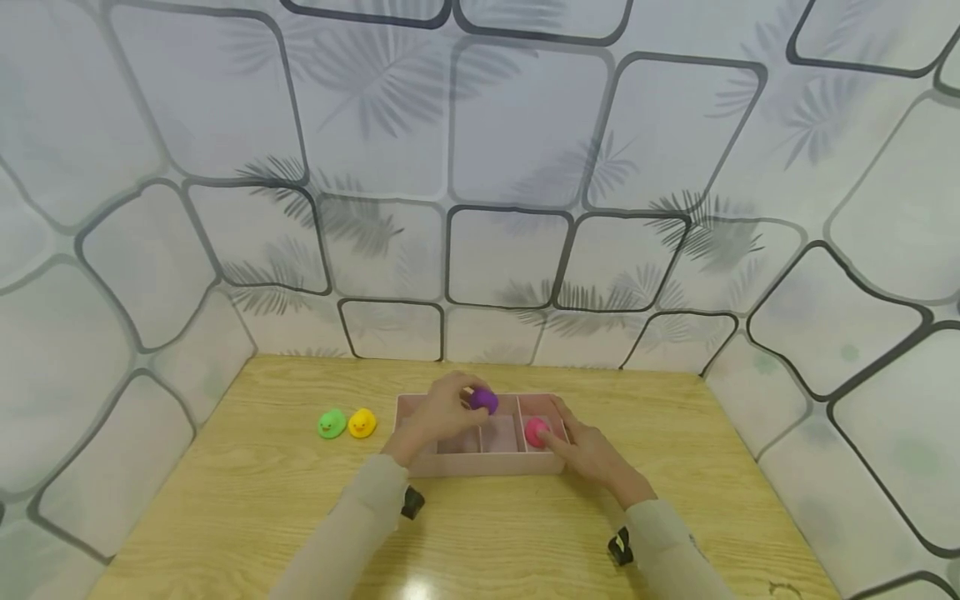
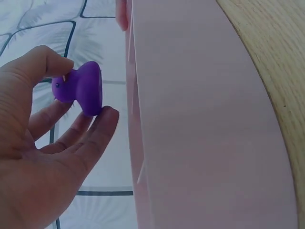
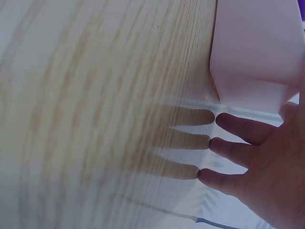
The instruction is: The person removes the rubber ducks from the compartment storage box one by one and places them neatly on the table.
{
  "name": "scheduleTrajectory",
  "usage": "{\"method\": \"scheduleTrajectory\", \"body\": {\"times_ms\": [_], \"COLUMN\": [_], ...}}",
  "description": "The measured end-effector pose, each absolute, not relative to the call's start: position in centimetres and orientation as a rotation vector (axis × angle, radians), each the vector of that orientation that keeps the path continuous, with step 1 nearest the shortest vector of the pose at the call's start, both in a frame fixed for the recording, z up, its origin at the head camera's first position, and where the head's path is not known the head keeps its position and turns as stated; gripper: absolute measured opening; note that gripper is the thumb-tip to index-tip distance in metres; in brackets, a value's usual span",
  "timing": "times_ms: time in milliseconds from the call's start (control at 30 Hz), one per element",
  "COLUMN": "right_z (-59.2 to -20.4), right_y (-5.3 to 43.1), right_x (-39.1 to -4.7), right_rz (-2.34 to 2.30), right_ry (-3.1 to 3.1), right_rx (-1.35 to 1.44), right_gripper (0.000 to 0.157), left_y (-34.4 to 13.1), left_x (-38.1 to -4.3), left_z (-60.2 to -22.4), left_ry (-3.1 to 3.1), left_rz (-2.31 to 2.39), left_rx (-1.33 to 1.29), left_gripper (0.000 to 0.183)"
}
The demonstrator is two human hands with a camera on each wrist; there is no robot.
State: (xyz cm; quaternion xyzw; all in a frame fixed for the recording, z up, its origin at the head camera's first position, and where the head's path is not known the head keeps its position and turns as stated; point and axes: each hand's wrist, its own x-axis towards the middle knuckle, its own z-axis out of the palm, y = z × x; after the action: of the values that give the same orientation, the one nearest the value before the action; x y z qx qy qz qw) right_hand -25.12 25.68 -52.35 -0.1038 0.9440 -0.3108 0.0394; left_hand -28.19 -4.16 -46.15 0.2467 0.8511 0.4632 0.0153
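Near the center of the head view, the left hand [image 1: 446, 408] pinches a purple toy duck [image 1: 484, 401] between thumb and fingertips, above the far side of a pale pink divided box [image 1: 487, 465]; the left-wrist view shows it apart from the box's wall. The right hand [image 1: 596, 454] lies at the box's right end, three fingers straight and spread in the right-wrist view, its thumb over a pink toy [image 1: 536, 432] in the rightmost compartment; whether that thumb presses the toy, I cannot tell. The likeliest trouble is a slip: only fingertips hold the purple duck, and its smooth, rounded surface could roll out of so light a pinch, perhaps dropping on a divider or into the wrong compartment. Lowered off-line, it could also catch on a thin divider, while a push from the right hand could skew the box on the wooden table [image 1: 300, 517]. The duck itself is a deep, even purple, with a small dark eye, a rounded head narrowing to a neck, and a broad, flat-looking base; in the left-wrist view it lies sideways, head toward the left and base toward the right. A green toy duck [image 1: 332, 423] and a yellow toy duck [image 1: 362, 422] sit side by side, left of the box.
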Motion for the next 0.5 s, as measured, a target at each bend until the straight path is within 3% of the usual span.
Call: {"method": "scheduleTrajectory", "body": {"times_ms": [500], "right_z": [-52.5], "right_y": [25.6], "right_x": [-25.2], "right_rz": [-0.946], "right_ry": [2.905], "right_rx": [-0.338], "right_gripper": [0.081], "left_y": [-6.2], "left_x": [-27.9], "left_z": [-46.5], "left_ry": [2.554], "left_rz": [1.750], "left_rx": [0.456], "left_gripper": [0.034]}}
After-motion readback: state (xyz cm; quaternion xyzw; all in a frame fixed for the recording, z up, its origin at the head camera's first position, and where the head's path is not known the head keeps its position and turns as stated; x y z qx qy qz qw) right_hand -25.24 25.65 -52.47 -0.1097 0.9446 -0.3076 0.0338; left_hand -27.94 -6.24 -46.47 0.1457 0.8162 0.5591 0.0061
